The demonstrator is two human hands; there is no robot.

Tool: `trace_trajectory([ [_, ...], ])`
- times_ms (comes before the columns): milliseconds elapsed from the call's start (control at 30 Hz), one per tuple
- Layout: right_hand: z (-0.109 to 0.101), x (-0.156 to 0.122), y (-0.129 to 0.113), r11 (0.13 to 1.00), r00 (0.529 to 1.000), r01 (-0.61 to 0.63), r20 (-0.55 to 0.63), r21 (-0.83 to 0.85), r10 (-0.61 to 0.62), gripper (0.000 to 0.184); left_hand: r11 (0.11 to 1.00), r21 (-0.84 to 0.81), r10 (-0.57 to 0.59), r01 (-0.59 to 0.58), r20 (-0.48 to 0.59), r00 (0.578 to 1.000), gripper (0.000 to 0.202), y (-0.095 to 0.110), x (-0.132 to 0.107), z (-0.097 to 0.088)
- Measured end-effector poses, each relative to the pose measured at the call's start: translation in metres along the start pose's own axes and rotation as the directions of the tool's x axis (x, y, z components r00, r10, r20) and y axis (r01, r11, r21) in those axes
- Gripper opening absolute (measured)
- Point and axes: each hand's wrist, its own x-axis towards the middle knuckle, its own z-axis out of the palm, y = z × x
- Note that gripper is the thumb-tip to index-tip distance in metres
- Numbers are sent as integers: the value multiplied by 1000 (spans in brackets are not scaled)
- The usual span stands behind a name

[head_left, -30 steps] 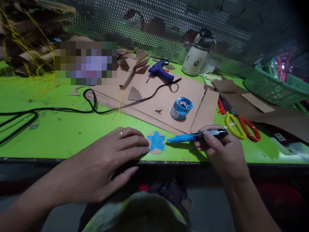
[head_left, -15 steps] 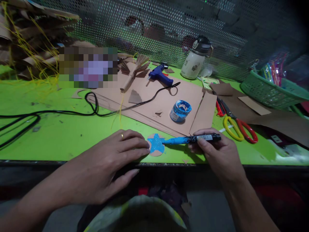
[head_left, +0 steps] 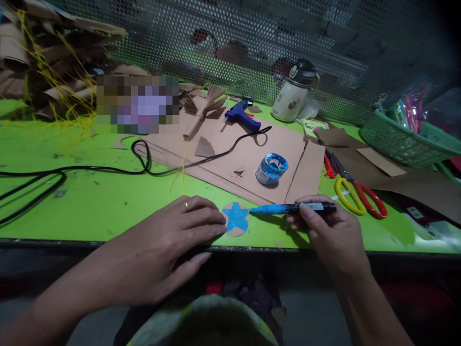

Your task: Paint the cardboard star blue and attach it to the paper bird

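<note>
A small round cardboard disc point(head_left: 236, 232) lies near the table's front edge, with a wet-looking blue star point(head_left: 236, 217) painted on it. My left hand point(head_left: 173, 245) rests on the table, fingers stretched out, their tips at the disc's left edge. In my right hand point(head_left: 327, 230) is a black marker pen point(head_left: 319, 207), pinched between thumb and fingers. Blue paint coats its front end, and the tip is by the star's right point; contact cannot be made out. Behind the disc stands an open jar of blue paint point(head_left: 270, 175) on brown cardboard sheets point(head_left: 230, 149).
Scissors point(head_left: 370, 197) with red and yellow handles lie right of the jar. Farther back are a blue glue gun point(head_left: 241, 116) with a black cord point(head_left: 104, 166), a bottle point(head_left: 290, 98) and a green basket point(head_left: 403, 139). Cardboard with yellow strings point(head_left: 54, 81) is piled at left.
The marker's tip has drawn slightly right, from the star's right point to the disc's edge. My left hand keeps its place by the disc. The whole view has shifted a little.
</note>
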Motion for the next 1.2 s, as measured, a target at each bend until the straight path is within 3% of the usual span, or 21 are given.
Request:
trace_trajectory([
  [133,-1,1,2,999,1000,10,-19,42,-9,14,1000,-1,-1,1,1,1000,45,0,-1,1],
  [367,13,1,-4,1000,999,-27,46,-6,27,18,1000,-31,-4,4,18,1000,50,0,1,0],
  [533,21,-1,-5,999,998,-33,-55,24,34,17,1000,-27,2,-3,-23,1000,48,1,0,1],
  [867,20,-7,-3,996,998,34,-47,-81,-38,13,1000,24,-9,9,-27,1000,42,2,-1,1],
  [1200,19,-7,-4,987,996,63,-47,-147,-71,13,1000,-3,-2,2,-24,1000,53,2,1,0],
])
